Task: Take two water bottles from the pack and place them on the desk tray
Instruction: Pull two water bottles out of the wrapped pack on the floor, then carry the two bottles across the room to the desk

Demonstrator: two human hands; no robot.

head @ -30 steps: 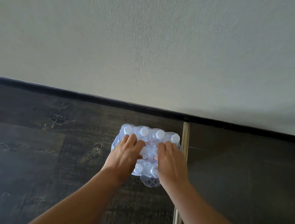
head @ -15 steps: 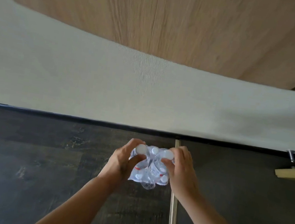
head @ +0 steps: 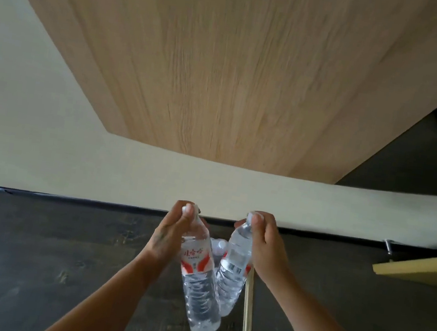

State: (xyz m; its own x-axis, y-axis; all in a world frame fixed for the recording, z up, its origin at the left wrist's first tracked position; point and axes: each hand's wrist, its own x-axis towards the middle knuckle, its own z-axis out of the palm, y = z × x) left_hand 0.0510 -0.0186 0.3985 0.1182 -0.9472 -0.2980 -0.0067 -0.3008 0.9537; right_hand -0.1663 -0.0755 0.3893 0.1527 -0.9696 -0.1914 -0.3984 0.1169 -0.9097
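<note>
Both hands have come up off the pack since half a second ago, and each now carries a bottle clear of it; the view has tipped upward too, so far more of the wooden panel point(head: 234, 63) fills the top. At about 7 o'clock from the frame's middle, the left hand point(head: 171, 236) has its grip pinched round the cap and neck of the left bottle point(head: 197, 280), which hangs cap-up with its base swung toward the camera and its red-and-white label facing out. At 5 o'clock, the right hand point(head: 263, 244) pinches the neck of the right bottle point(head: 234, 265) in the same way, barcode side showing. The two bottles lean together, their lower halves touching or nearly so. Between and behind them a few white caps of the pack point(head: 218, 245) show, down on the dark floor point(head: 31, 251) close to the black skirting of the pale wall point(head: 46, 141). At 3 o'clock a pale wooden edge point(head: 419, 268) juts in from the right. No tray is in view.
</note>
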